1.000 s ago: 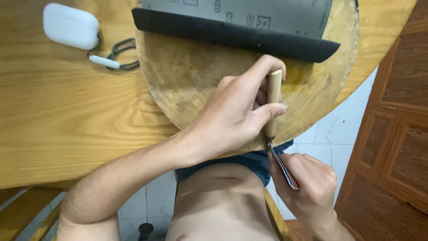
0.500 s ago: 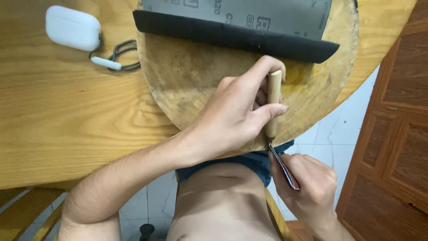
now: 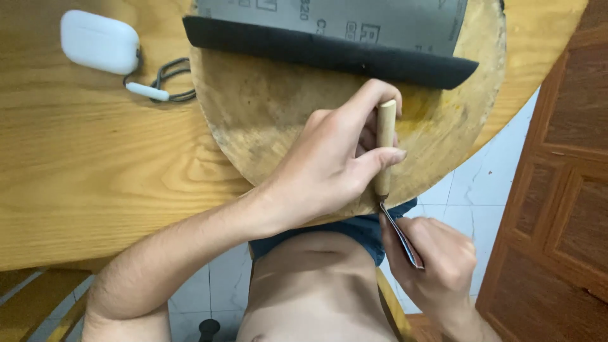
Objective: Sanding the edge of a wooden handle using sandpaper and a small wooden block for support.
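Wooden-handled tool (image 3: pixel 384 149) is gripped by the left hand (image 3: pixel 329 168), its blade (image 3: pixel 399 234) pinched by the right hand (image 3: pixel 437 266).

Grey printed sheet (image 3: pixel 354 19) atop board

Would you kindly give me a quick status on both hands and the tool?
Left hand gripping wooden-handled tool. Right hand pinching its metal blade below round wooden board. Nothing between them.

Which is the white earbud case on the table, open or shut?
Shut: the white earbud case shows one smooth rounded shell on the wooden table, with no raised lid.
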